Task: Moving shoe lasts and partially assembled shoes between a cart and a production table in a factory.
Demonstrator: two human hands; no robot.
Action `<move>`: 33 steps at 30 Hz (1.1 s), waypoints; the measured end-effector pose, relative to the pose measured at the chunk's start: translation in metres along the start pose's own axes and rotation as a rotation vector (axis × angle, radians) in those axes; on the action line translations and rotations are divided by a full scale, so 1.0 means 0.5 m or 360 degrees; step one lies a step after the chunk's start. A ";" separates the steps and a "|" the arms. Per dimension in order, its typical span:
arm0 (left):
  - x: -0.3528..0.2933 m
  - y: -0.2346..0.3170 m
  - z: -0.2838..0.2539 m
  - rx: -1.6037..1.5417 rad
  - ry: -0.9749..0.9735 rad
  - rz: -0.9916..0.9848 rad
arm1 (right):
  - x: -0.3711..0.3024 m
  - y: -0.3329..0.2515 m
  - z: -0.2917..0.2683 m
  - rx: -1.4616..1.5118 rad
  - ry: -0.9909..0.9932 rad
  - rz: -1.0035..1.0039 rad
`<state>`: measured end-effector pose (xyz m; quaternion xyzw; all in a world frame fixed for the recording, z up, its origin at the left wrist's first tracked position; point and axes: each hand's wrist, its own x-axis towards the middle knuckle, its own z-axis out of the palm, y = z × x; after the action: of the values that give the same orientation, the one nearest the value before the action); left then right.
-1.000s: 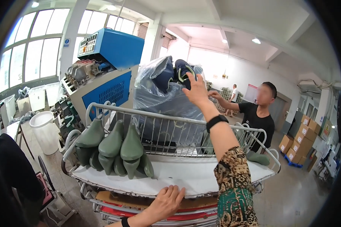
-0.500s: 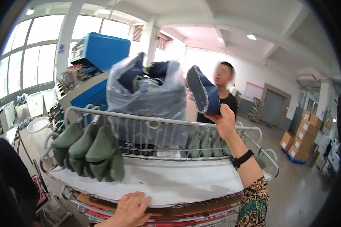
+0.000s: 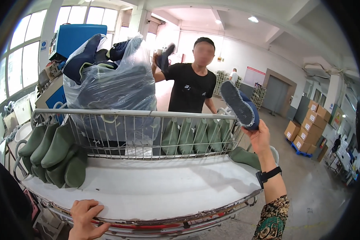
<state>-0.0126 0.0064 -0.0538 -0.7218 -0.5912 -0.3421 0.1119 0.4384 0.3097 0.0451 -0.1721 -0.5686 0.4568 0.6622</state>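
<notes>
My right hand grips a navy shoe upper by one end and holds it up at the right of the cart. Its grey stitched sole side faces me. At the front edge of the white cart top, my left hand lies with fingers apart, holding nothing. Green shoe lasts hang in a cluster at the cart's left, with more lasts standing behind the wire rack. A single green last lies beside my right forearm.
A clear plastic bag full of navy uppers stands behind the wire rack. Across the cart, a person in black holds up a dark upper. Cartons are stacked on a blue pallet at the right. A blue machine stands at back left.
My view has turned right. The upper in my right hand now shows more of its sole side. The person across has come into fuller view, with a raised dark upper. My left hand's fingers have spread.
</notes>
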 end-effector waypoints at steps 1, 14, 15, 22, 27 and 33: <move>0.012 0.006 -0.008 -0.0005 -0.0075 0.0030 | 0.010 0.003 -0.017 0.0039 0.0123 0.0024; 0.618 0.315 0.261 -0.0868 -0.0772 0.0834 | 0.046 0.043 -0.075 0.0117 0.0284 -0.0244; 0.649 0.347 0.307 -0.0976 -0.0653 0.0898 | 0.045 0.041 -0.076 0.0146 0.0291 -0.0219; 0.725 0.477 0.521 -0.1282 -0.0254 0.0948 | 0.051 0.031 -0.100 0.0116 0.0477 -0.0260; 0.711 0.521 0.569 -0.2312 -0.0602 0.0489 | 0.055 0.032 -0.109 -0.0182 0.0805 -0.0353; 0.712 0.519 0.578 -0.3088 -0.1008 0.0220 | 0.052 0.032 -0.110 -0.0445 0.0793 -0.0503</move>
<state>0.3568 0.3750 0.0179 -0.5912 -0.0189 -0.4597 -0.6624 0.4804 0.3549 0.0323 -0.2774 -0.4659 0.2096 0.8137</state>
